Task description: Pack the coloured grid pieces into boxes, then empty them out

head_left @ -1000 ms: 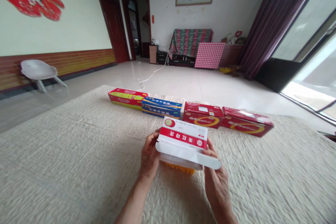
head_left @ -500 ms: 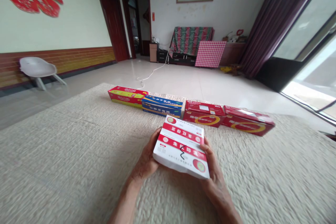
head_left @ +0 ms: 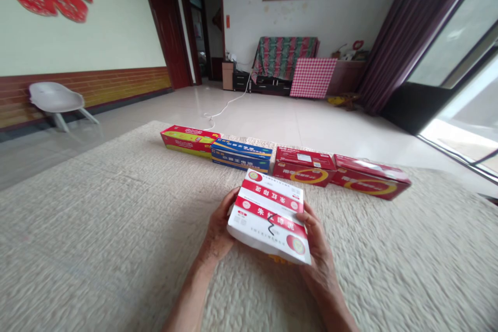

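Observation:
A white cardboard box (head_left: 268, 215) with red bands, printed characters and a black pen mark is held up in front of me, tilted. My left hand (head_left: 221, 225) grips its left side, the fingertips partly hidden behind it. On the right side my right hand (head_left: 317, 238) clasps it, fingers on the edge and the rest underneath. A small yellow-orange patch (head_left: 279, 259) shows below the box's near edge; I cannot make out what it is. Just beyond the box stand a blue box (head_left: 241, 155) and a dark red box (head_left: 304, 167).
The row continues with a red-and-yellow box (head_left: 190, 140) at left and another dark red box (head_left: 371, 177) at right. All stand on a cream textured cover (head_left: 116, 207). Beyond are a white chair (head_left: 58, 98), a white cable (head_left: 229, 104) on the floor and a checked cloth (head_left: 313, 78).
The view has shifted slightly. Both hands still hold the white box in nearly the same place, and a yellow-orange patch now shows under its near edge.

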Demonstrator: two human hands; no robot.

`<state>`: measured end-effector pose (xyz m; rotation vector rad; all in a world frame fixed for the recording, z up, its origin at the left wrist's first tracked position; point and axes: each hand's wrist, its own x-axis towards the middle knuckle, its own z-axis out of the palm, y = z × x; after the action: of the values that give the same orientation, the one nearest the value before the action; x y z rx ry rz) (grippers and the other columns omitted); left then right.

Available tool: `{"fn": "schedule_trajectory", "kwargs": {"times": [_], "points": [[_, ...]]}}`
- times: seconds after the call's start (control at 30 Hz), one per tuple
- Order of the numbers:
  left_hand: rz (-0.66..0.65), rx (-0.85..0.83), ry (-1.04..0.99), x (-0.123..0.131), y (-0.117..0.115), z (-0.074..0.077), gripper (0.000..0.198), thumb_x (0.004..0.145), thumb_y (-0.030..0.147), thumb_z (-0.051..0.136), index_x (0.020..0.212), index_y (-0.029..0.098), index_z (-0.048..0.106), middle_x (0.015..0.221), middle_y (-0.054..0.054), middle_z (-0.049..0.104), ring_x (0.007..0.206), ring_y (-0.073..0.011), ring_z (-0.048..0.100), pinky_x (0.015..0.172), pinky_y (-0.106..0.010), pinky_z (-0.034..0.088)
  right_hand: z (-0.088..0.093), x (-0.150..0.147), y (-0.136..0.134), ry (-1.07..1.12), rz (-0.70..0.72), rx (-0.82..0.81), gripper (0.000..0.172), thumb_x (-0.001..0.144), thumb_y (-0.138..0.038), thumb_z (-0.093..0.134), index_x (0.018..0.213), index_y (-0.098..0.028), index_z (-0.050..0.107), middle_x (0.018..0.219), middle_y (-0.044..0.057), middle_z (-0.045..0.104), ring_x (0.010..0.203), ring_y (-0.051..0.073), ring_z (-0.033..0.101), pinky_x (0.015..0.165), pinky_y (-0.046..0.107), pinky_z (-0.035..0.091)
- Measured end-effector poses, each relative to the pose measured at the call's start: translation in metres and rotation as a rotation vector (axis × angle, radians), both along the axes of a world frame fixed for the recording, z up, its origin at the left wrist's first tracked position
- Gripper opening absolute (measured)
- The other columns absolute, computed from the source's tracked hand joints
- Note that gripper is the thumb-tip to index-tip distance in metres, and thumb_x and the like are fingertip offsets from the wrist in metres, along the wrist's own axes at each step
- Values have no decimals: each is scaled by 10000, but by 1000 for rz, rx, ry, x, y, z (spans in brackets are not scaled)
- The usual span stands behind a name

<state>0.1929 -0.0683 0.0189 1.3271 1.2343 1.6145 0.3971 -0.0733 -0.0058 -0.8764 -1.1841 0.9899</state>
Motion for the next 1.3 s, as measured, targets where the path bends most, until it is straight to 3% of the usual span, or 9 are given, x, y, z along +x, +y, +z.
{"fn": "schedule_trajectory", "kwargs": {"times": [0.13, 0.33, 0.5, 0.6, 0.73, 1.0, 1.13, 1.23, 1.3], "points": [[4, -46, -216, 14, -2, 7, 462, 754, 327, 694, 1202, 219, 657, 1196, -53, 715, 1086, -260, 665, 896, -334, 536, 13, -3, -2, 155, -117, -146, 251, 724, -291, 717, 970, -316, 676, 1524, -40, 395, 1181, 274, 594, 813, 361, 562], [88, 30, -168, 35, 4, 24, 354, 761, 323, 677, 1107, 255, 703, 1110, -25, 739, 1033, -254, 673, 872, -325, 533, 45, -9, 0, 373, -208, -278, 270, 775, -353, 639, 1040, -310, 669, 1477, -29, 472, 1103, 268, 641, 770, 364, 568], [192, 11, -91, 45, 38, 35, 296, 792, 292, 632, 1075, 247, 708, 1058, -28, 747, 1020, -258, 669, 880, -360, 523, 46, -4, 29, 203, -222, -184, 293, 704, -371, 689, 967, -256, 631, 1434, 33, 514, 1037, 251, 656, 770, 357, 553], [198, 13, -3, 47, 58, 44, 245, 746, 240, 668, 984, 230, 725, 1000, -42, 753, 980, -262, 666, 878, -363, 507, 54, 6, 50, 155, -159, -235, 365, 609, -338, 760, 919, -237, 597, 1121, 59, 701, 833, 228, 696, 722, 368, 555], [196, 8, 82, 47, 62, 56, 123, 708, 185, 680, 820, 218, 718, 890, -47, 749, 906, -258, 656, 863, -369, 491, 79, 23, 59, 101, -138, -251, 392, 566, -325, 795, 904, -219, 628, 776, 24, 724, 695, 231, 690, 665, 372, 554], [114, -44, 223, 53, -11, 77, 178, 706, 209, 691, 878, 241, 721, 922, -40, 753, 912, -253, 660, 825, -337, 479, 92, 53, -16, -318, -246, -251, 404, 547, -344, 744, 926, -204, 725, 866, 68, 733, 718, 243, 688, 623, 351, 539], [-14, -180, 504, 43, -59, 93, 231, 745, 187, 608, 944, 264, 698, 773, -10, 731, 722, -205, 667, 642, -265, 416, 101, 65, -64, -540, -213, -268, 343, 515, -332, 692, 825, -204, 765, 824, 67, 734, 722, 255, 687, 629, 338, 525], [-86, -250, 616, 32, -87, 96, 220, 741, 180, 571, 885, 256, 718, 701, -20, 712, 642, -200, 644, 599, -269, 371, 113, 66, -96, -560, -128, -315, 216, 568, -389, 674, 673, -220, 756, 653, 45, 691, 649, 237, 654, 560, 306, 497], [-74, -278, 620, 26, -100, 91, 202, 734, 182, 560, 824, 244, 730, 699, -39, 710, 665, -208, 641, 631, -280, 380, 116, 65, -112, -514, -84, -379, 267, 642, -474, 655, 562, -225, 708, 507, 17, 598, 527, 194, 580, 469, 270, 437]]}}
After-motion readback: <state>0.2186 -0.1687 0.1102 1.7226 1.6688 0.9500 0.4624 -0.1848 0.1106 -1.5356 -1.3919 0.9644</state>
